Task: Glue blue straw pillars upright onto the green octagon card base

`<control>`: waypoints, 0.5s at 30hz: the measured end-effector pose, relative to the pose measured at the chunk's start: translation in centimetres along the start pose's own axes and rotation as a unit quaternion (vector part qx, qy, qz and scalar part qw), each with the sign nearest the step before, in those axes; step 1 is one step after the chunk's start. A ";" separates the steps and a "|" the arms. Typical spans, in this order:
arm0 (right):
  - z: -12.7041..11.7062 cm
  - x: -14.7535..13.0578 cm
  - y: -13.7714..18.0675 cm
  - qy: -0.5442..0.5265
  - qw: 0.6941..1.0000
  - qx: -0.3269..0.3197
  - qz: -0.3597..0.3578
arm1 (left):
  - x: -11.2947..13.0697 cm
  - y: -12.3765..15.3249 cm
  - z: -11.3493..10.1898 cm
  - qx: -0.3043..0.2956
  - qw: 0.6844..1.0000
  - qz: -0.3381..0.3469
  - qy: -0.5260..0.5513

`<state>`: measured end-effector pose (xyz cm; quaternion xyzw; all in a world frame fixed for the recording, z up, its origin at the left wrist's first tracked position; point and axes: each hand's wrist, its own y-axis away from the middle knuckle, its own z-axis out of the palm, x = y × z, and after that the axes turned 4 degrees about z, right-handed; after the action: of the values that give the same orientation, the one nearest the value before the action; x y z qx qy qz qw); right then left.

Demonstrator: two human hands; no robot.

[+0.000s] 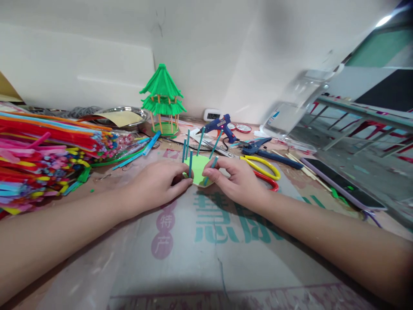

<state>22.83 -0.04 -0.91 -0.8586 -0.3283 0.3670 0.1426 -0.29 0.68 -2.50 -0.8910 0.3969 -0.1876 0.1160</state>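
Note:
A light green flat base [197, 165] with several upright teal sticks around its edge sits on the covered table in front of me. My left hand [159, 183] is closed at the base's left edge, fingers and thumb around its rim near a front stick [190, 162]. Between thumb and forefinger of my right hand [240, 178] is a teal stick [213, 162], leaning at the base's right front edge. Its lower end meets the base or stands very close; I cannot tell which. A blue glue gun [222, 125] stands just behind the base.
Bundles of colourful pipe cleaners [48, 159] fill the left side. Behind are a green tiered pavilion model [163, 97], a metal dish [129, 116] and a small digital clock [212, 114]. At right lie scissors [266, 165], blue pliers [271, 155] and a phone [342, 183].

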 end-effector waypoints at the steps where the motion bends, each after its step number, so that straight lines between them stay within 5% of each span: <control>1: 0.0 0.0 0.0 0.006 1.000 -0.001 0.001 | 0.0 0.0 0.0 -0.001 1.000 -0.002 0.002; 15: -0.2 0.0 0.1 -0.046 0.999 -0.005 0.012 | 0.0 0.0 -0.1 0.001 1.000 0.002 0.022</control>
<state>22.95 -0.13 -0.81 -0.8452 -0.3261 0.4063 0.1190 -0.36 0.68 -2.42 -0.8856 0.4012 -0.2071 0.1085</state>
